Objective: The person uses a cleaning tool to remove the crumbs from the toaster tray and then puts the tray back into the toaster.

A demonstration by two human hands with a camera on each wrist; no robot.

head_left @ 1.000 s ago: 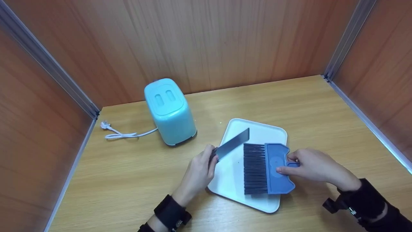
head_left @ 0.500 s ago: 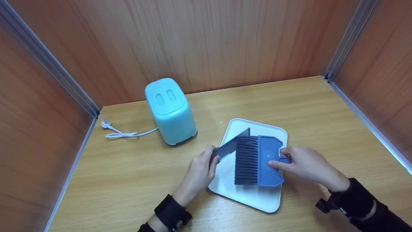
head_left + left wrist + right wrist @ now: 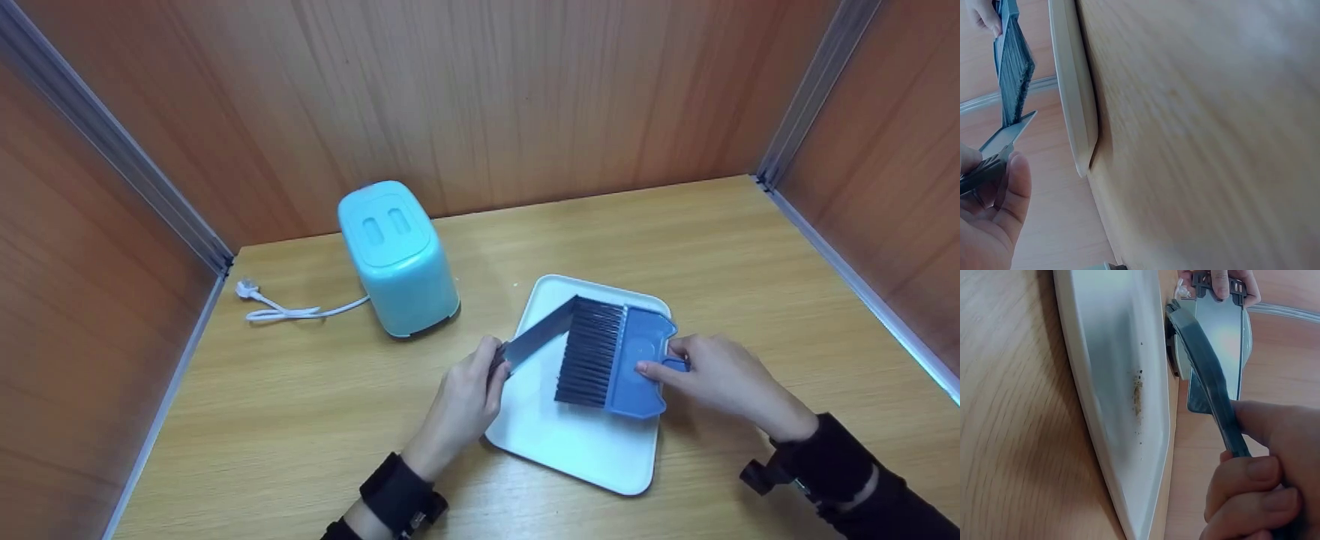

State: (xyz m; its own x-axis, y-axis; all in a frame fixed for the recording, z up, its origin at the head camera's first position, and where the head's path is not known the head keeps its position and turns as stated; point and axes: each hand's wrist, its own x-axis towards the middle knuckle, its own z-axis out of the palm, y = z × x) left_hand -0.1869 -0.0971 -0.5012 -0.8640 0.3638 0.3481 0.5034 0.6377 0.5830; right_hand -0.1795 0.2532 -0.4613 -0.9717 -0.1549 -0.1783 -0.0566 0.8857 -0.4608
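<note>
My left hand (image 3: 466,394) grips the dark end of a flat metal crumb tray (image 3: 536,339), holding it tilted above a white plastic tray (image 3: 570,450). A blue hand brush (image 3: 636,364) with dark bristles is in my right hand (image 3: 724,379), the thumb lying on its blue back. In the left wrist view the bristles (image 3: 1015,70) meet the far part of the metal sheet. Brown crumbs (image 3: 1138,396) lie scattered on the white tray in the right wrist view.
A turquoise toaster (image 3: 405,270) stands behind and to the left. Its white cord and plug (image 3: 289,311) lie beside it on the wooden table (image 3: 300,420). Tiny bits sit on the table near the toaster. Wood panels (image 3: 480,105) enclose the back and sides.
The brush has moved up and left over the metal crumb tray, then slightly right, and has turned a little. My left hand and the crumb tray have stayed nearly still.
</note>
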